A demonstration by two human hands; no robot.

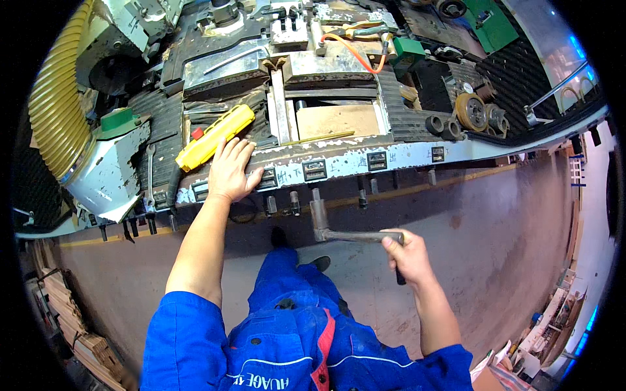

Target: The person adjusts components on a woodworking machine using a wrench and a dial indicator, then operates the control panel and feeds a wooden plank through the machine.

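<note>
My right hand [409, 255] is wrapped round the grip of a dark metal crank handle [355, 236]. The crank's socket end points up at a short shaft under the machine's front rail, and it appears to be fitted over it. My left hand [233, 171] lies flat on the pale blue, paint-chipped front rail [345, 168], fingers stretched out. Its fingertips are at the lower edge of a yellow pendant control [216, 138] with a red button, which lies on the machine bed; whether they press on it I cannot tell. Several square shaft ends [295, 203] stick out below the rail, beside small dark counter windows [315, 169].
A ribbed yellow hose [59, 85] runs down the left side, near an open-end wrench [150, 171]. Pliers [365, 30], an orange hose [355, 52] and a hex key [233, 60] lie on the bed. Rollers [471, 111] stand right. Stacked wood strips [81, 332] lie lower left.
</note>
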